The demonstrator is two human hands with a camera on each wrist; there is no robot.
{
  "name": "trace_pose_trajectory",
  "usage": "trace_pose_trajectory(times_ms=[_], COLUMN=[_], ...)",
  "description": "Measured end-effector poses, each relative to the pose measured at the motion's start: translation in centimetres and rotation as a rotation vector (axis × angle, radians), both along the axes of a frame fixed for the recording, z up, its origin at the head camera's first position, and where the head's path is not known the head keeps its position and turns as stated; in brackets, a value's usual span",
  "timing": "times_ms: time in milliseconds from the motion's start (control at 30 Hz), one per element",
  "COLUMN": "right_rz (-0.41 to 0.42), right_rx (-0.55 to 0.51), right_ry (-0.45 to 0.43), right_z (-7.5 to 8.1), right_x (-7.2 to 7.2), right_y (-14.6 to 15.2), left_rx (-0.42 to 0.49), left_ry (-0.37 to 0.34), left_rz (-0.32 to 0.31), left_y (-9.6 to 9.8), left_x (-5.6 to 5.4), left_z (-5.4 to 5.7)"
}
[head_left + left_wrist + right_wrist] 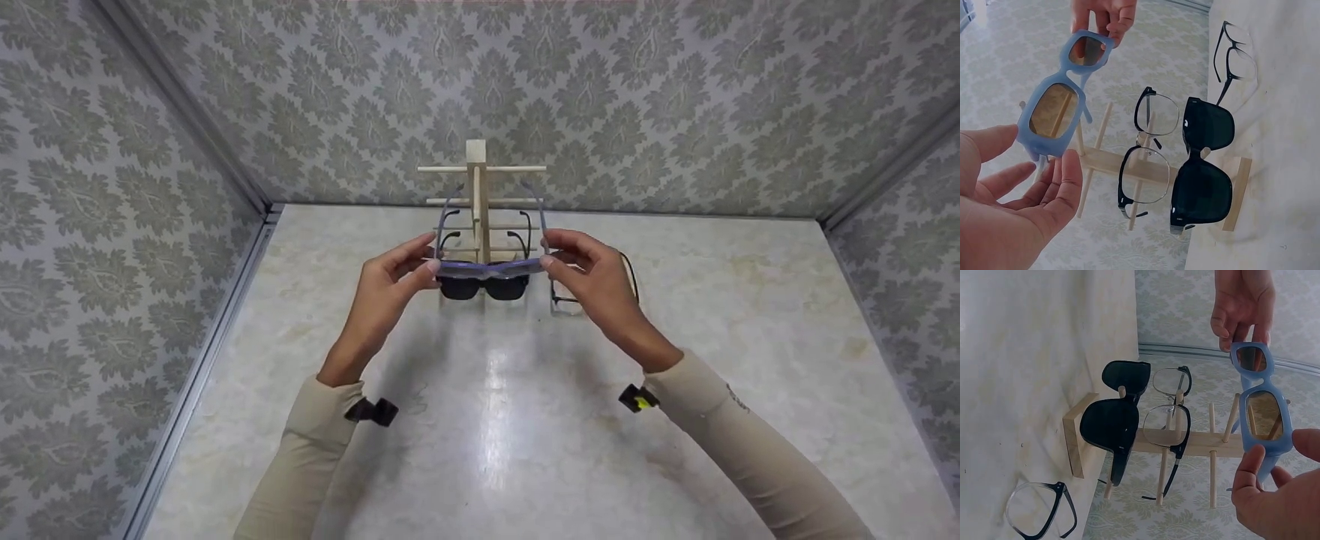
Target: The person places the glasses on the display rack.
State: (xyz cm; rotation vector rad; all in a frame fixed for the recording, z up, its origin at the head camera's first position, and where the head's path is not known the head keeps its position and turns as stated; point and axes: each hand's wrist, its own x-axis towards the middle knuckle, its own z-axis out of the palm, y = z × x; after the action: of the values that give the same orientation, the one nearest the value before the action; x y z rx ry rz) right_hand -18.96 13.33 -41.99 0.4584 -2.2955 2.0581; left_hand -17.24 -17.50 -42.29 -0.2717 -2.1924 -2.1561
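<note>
Blue-framed sunglasses [1053,109] with brownish lenses are held up by both hands, one at each side of the frame. My left hand [386,289] pinches the left side between thumb and fingers; my right hand [592,281] pinches the right side. Their temples point away, toward the upper pegs of a wooden eyewear stand [477,154]. Lower on that stand hang black sunglasses [1204,163] and, one level above them, glasses with dark upper rims and clear lenses [1145,174]. In the head view the blue pair partly hides these.
Another pair of black-rimmed clear glasses [1041,509] lies on the marbled table [480,450], right of the stand and partly behind my right hand in the head view. Patterned walls [495,90] enclose the table at the back and sides.
</note>
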Motion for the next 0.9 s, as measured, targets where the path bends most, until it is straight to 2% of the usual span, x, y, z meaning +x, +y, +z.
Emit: trace_pose_trajectory(times_ms=[167, 500, 900], right_rz=[0.006, -0.019, -0.008], right_rx=[0.000, 0.001, -0.035], right_ry=[-0.021, -0.059, -0.074], right_z=[0.1, 0.5, 1.1], right_x=[-1.0, -2.8, -3.1], right_y=[-0.4, -1.5, -1.9], left_rx=[0.028, 0.009, 0.039], left_ry=[-0.032, -0.059, -0.050], left_rz=[0.006, 0.035, 0.044], left_y=[-0.1, -0.5, -0.8], left_x=[-0.9, -2.7, -3.3], left_z=[-0.1, -0.2, 0.2])
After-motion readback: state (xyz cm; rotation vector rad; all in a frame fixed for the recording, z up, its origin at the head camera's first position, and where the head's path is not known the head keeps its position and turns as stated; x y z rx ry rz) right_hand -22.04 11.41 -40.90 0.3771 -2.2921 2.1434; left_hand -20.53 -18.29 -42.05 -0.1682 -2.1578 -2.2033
